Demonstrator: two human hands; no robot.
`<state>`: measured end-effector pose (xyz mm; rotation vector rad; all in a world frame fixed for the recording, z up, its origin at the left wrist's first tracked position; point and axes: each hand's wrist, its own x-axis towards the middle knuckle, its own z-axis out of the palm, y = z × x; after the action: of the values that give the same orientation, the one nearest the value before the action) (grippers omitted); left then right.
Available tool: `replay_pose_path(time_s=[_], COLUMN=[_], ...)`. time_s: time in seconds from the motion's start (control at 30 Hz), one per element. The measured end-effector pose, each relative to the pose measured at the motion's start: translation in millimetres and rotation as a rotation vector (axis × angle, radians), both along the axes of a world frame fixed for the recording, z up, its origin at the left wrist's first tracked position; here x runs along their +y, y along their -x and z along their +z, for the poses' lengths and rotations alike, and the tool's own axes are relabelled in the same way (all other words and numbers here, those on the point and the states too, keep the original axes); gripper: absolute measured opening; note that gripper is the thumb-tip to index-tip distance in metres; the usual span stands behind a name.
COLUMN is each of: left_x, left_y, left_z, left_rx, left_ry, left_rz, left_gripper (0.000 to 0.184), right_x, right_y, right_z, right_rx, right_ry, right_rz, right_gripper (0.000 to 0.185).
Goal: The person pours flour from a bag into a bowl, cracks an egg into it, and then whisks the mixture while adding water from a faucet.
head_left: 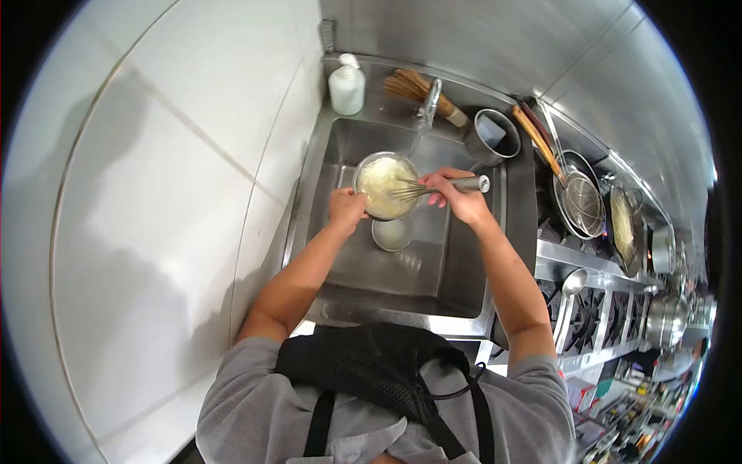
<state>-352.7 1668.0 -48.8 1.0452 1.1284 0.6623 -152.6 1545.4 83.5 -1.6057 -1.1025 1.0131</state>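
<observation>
1. Bowl, metal, one: held over the far half of the sink. Contents: pale yellow, uneven mixture.
2. Left hand, one: over the sink's left half, pinched on the bowl's near-left edge. Bowl ahead and to the right of the grip; support underneath hidden, cannot tell.
3. Whisk, wire, metal handle: over the sink, wires in the mixture, handle end pointing to the sink's right edge.
4. Right hand, one: over the sink's right half, fingers wrapped around the whisk handle. Bowl just left of this grip.
5. Risks, as judged: tipping or spinning of the bowl, from a one-sided hold against a hard whisk stroke; splashing into the sink, from whisking near the rim; slipping, from wet fingers.
6. Small round container, with pale contents: in the sink, partly beneath the bowl; contact uncertain.
7. Faucet, one: at the sink's far edge.
8. Pump bottle, whitish: at the sink's far-left corner.
9. Bristle brush, brown: behind the sink.
10. Metal pot, one: at the sink's far-right corner.
11. Strainer, mesh: right of the sink.
</observation>
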Motion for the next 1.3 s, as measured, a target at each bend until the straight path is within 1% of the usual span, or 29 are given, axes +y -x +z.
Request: replay_pose_path(time_s=[0.1, 0.17, 0.2, 0.23, 0.3, 0.33, 0.37, 0.4, 0.43, 0.47, 0.5, 0.57, 0.6, 0.67, 0.7, 0.77, 0.83, 0.9, 0.97, 1.03, 1.07, 1.1, 1.13, 1.17, 1.2, 1.23, 1.27, 1.3], left_x=[-27, -55, -69, -87, -112, -120, -131, -140, -152, -164, -174, -186, -192, -193, -192, -192, -189, -187, -188, -185, -180, -178, -175, -172, -174, -175, -173, -171], left_y=[36, 57, 67, 78, 96, 105, 115, 126, 137, 147, 155, 170, 176, 189, 195, 206, 214, 218, 217, 219, 221, 223, 224, 225, 227, 229, 230, 229], left_z=[12, 29, 36, 37, 39, 35, 29, 25, 33, 39, 44, 37, 31, 15, 12, 17, 12, 9, 11, 8, 2, -8, -19, -28, -30, -30, -28, -21], left_rx=[0.038, 0.048, 0.051, 0.069, 0.004, 0.022, 0.084, 0.146, 0.162, 0.173, 0.177, 0.142, 0.104, 0.132, 0.164, 0.154, 0.143, 0.068, 0.025, -0.010, 0.026, 0.066, 0.063, 0.135, 0.211, 0.218, 0.482, 0.742], left_ry=[-0.037, -0.057, -0.077, -0.063, -0.112, -0.114, -0.073, -0.032, -0.028, -0.005, 0.014, 0.005, -0.003, -0.028, -0.055, -0.062, -0.059, 0.012, 0.027, 0.034, 0.036, 0.043, 0.044, -0.045, -0.130, -0.127, -0.283, -0.437], left_rz=[0.033, 0.103, 0.137, 0.184, 0.245, 0.285, 0.321, 0.353, 0.382, 0.409, 0.434, 0.500, 0.543, 0.541, 0.530, 0.560, 0.576, 0.611, 0.589, 0.568, 0.539, 0.509, 0.505, 0.498, 0.487, 0.484, 0.474, 0.459], left_gripper=[0.011, 0.011, 0.011, 0.011, 0.012, 0.012, 0.012, 0.013, 0.013, 0.012, 0.013, 0.011, 0.010, 0.011, 0.013, 0.013, 0.013, 0.013, 0.013, 0.013, 0.014, 0.015, 0.015, 0.021, 0.031, 0.031, 0.038, 0.044], right_x=[-12, -14, -8, -8, -7, -7, -10, -13, -17, -20, -22, -25, -26, -24, -24, -23, -19, -18, -14, -16, -14, -13, -13, -13, -14, -14, -12, -10], right_y=[21, 33, 50, 61, 82, 103, 118, 132, 144, 155, 164, 179, 188, 208, 215, 230, 233, 237, 242, 256, 262, 266, 269, 271, 271, 269, 267, 266], right_z=[14, 16, 6, 3, 2, 6, 3, 0, -4, -10, -10, -9, -10, -14, -19, -30, -34, -31, -20, -16, -14, -16, -20, -24, -29, -32, -34, -35], right_rx=[-0.041, 0.010, 0.331, 0.354, 0.866, 0.933, 0.955, 0.898, 0.839, 0.775, 0.786, 0.611, 0.610, 0.702, 0.699, 0.823, 0.816, 0.799, 0.622, 0.566, 0.521, 0.516, 0.539, 0.563, 0.564, 0.703, 0.841, 0.843], right_ry=[-0.089, -0.299, -0.412, -0.389, -0.469, -0.426, -0.404, -0.392, -0.382, -0.374, -0.363, -0.396, -0.391, -0.439, -0.444, -0.462, -0.432, -0.394, -0.377, -0.409, -0.440, -0.443, -0.503, -0.561, -0.554, -0.523, -0.497, -0.500], right_rz=[0.056, -0.010, -0.159, -0.117, -0.041, -0.116, -0.085, 0.018, 0.115, 0.144, 0.164, 0.145, 0.157, 0.043, 0.054, 0.060, 0.101, 0.126, 0.132, 0.079, 0.027, 0.024, -0.026, -0.075, -0.080, -0.072, -0.060, -0.059], right_gripper=[0.021, 0.019, 0.022, 0.022, 0.033, 0.037, 0.037, 0.039, 0.040, 0.041, 0.041, 0.041, 0.041, 0.041, 0.041, 0.042, 0.042, 0.042, 0.042, 0.041, 0.040, 0.040, 0.040, 0.040, 0.040, 0.039, 0.038, 0.038])
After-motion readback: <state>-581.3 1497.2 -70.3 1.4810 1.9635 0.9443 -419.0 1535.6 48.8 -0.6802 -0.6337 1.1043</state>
